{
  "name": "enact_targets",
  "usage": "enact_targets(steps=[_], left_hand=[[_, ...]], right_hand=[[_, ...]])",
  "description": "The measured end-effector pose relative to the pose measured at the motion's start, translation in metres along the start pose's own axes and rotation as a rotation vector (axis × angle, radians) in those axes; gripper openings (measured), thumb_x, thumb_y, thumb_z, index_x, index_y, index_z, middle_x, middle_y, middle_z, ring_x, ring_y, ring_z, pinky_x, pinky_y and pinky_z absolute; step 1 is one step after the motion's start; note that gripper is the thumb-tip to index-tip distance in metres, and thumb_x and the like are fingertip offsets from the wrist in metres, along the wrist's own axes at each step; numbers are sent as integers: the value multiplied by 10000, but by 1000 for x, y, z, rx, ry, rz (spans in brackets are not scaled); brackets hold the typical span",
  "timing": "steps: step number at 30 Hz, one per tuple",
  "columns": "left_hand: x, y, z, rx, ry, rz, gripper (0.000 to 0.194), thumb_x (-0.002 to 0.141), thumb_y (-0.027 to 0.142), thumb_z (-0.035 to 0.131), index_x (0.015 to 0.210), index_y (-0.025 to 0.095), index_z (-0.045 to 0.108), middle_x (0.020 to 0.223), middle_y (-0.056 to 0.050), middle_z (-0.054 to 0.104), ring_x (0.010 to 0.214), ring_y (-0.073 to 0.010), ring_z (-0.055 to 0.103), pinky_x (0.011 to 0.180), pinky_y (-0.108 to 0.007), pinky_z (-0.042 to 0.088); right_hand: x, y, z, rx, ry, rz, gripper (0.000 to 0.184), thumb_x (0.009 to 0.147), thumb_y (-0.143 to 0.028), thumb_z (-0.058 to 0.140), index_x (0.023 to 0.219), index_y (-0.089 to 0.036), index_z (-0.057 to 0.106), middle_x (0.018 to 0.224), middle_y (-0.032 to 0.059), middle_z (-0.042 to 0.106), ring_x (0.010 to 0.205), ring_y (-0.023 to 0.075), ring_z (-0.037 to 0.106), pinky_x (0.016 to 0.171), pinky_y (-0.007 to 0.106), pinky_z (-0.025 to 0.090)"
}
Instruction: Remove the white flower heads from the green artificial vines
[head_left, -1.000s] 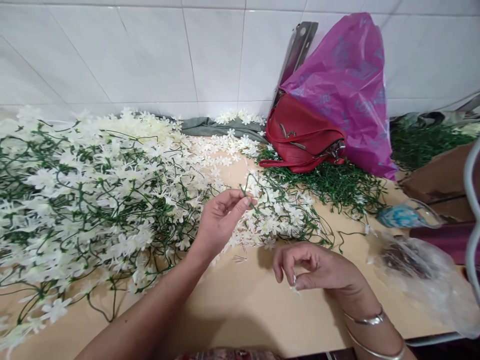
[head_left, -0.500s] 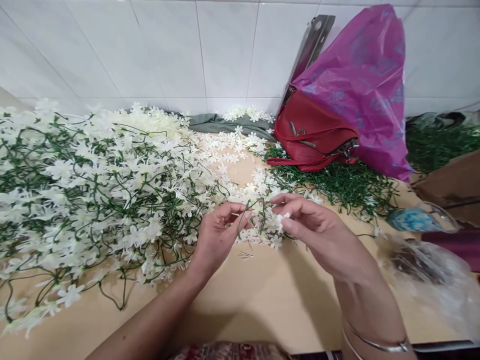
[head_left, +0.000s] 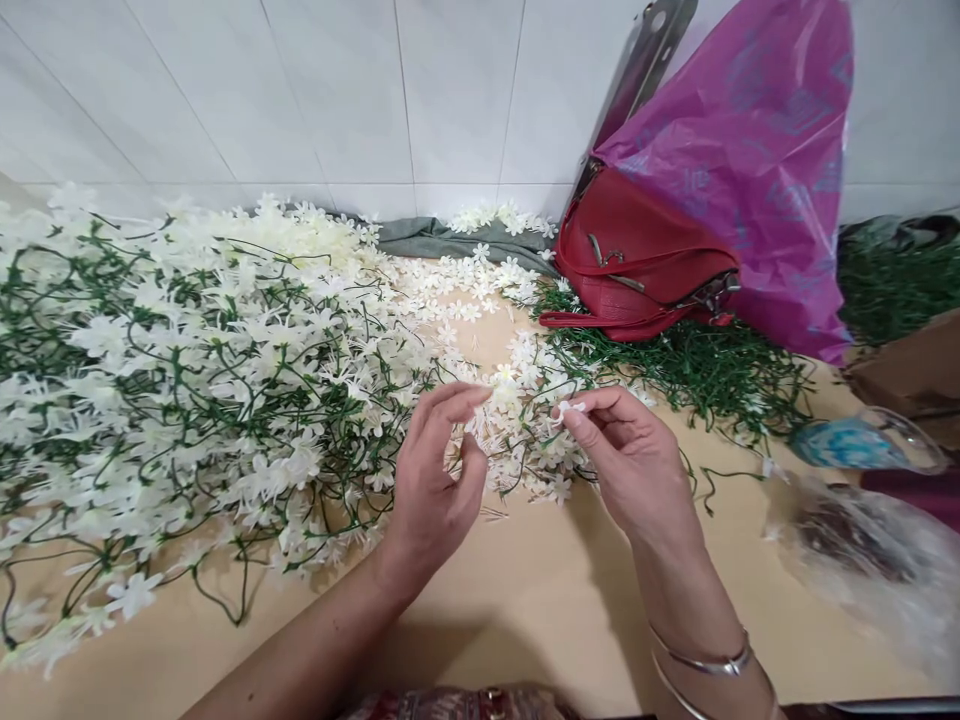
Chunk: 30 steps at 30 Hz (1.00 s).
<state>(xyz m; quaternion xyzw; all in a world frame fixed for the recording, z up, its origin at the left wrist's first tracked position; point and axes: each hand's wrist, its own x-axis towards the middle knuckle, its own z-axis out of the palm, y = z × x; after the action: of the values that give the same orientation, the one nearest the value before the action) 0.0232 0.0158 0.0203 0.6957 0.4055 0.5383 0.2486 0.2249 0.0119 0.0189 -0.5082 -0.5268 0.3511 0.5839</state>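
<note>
Between the thumb and fingertips of my right hand is a small white artificial flower. Whether a green stem is attached to it is hard to make out. My left hand has its thumb and fingers apart, with nothing visible between them. Behind and between the hands lies a scatter of loose white blossoms and thin pale pieces on the table. To the left, next to my left hand, rises a large heap of white flowers on green stems.
A red handbag sits on green stems at the back right. Beside it are a pink plastic bag and a metal bar against the tiled wall. A clear plastic bag and a cardboard box lie at right.
My left hand has let go of the green stem and its fingers have spread. My right hand still pinches a white flower, now turned more upright. The view has shifted slightly.
</note>
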Motion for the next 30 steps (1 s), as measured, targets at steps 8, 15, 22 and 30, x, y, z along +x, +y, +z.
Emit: enact_targets(steps=[8,15,22,30], left_hand=[[11,7,2,-588,-130,-630,270,953,411,704,1026,172,806,962,-72,799,901,-177,717,872,-300,570],[17,6,-4,-780,-113,-744,231,762,312,902,946,200,821,894,-38,813,807,-113,711,779,-209,557],[23,-3,-14,-766,-180,-759,331,724,242,921,1040,215,824,965,-38,801,809,-135,704,784,-262,565],[18,-15,-24,-627,-278,-575,249,931,325,737,1164,277,812,1188,-59,726,840,-128,643,839,-284,538]], right_hand=[[-11,-16,17,-529,-415,-683,172,977,-48,609,1021,-211,640,1005,55,760,939,193,683,855,366,466],[-14,-14,27,-642,-463,-741,194,1010,-22,522,990,-189,618,892,51,743,842,184,641,776,352,416],[-17,-13,34,-795,-492,-804,208,1024,-43,504,912,-185,606,835,42,707,811,193,583,760,367,396],[-14,-11,22,-223,-337,-399,177,963,-94,641,1021,-260,659,1092,53,683,1071,208,649,923,397,513]])
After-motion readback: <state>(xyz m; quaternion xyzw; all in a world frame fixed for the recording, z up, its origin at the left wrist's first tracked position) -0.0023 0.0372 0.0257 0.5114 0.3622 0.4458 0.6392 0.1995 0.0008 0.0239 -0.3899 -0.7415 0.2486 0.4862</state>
